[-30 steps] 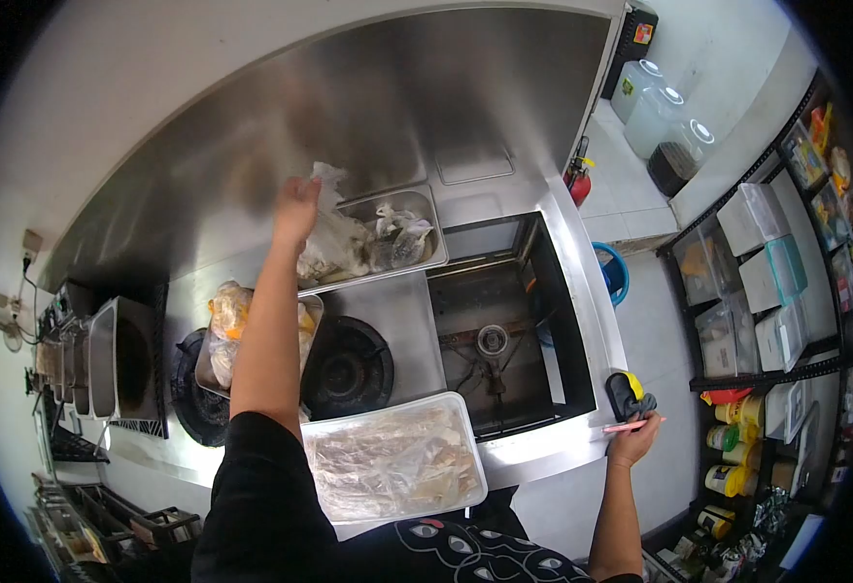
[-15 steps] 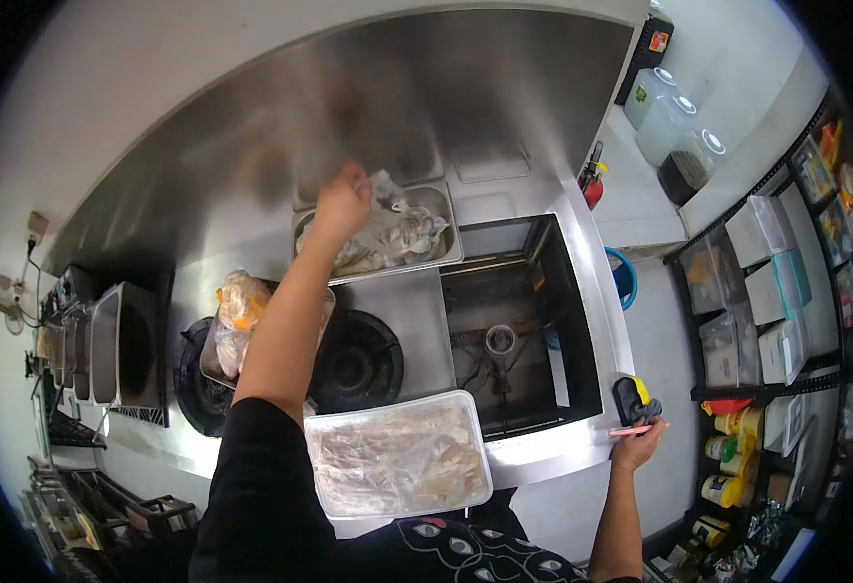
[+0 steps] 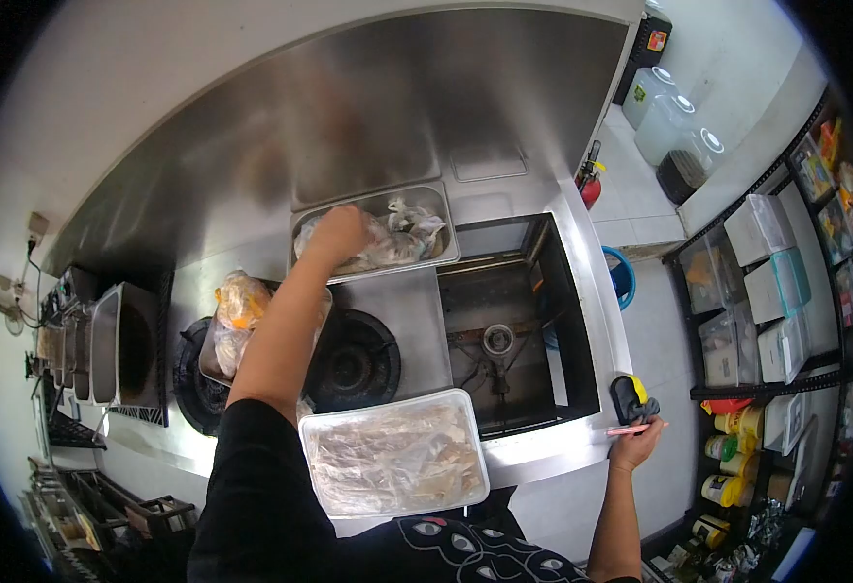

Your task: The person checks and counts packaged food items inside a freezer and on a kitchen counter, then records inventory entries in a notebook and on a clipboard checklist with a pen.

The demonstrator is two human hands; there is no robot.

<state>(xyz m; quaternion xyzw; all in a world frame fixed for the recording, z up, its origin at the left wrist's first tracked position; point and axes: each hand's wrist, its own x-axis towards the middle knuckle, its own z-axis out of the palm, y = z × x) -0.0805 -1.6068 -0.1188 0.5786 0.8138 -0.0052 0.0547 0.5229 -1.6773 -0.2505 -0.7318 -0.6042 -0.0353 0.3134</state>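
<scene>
White rectangular plastic tub (image 3: 478,447) at the stainless-steel bench's (image 3: 417,325) near edge. Right hand (image 3: 637,445), by the corner, grips a slim pink stick (image 3: 627,429). Farther back, left hand (image 3: 344,231) reaches into the long steel pan (image 3: 397,268) holding clear plastic bags (image 3: 417,233); fingertips hidden, can't tell its grasp.
</scene>
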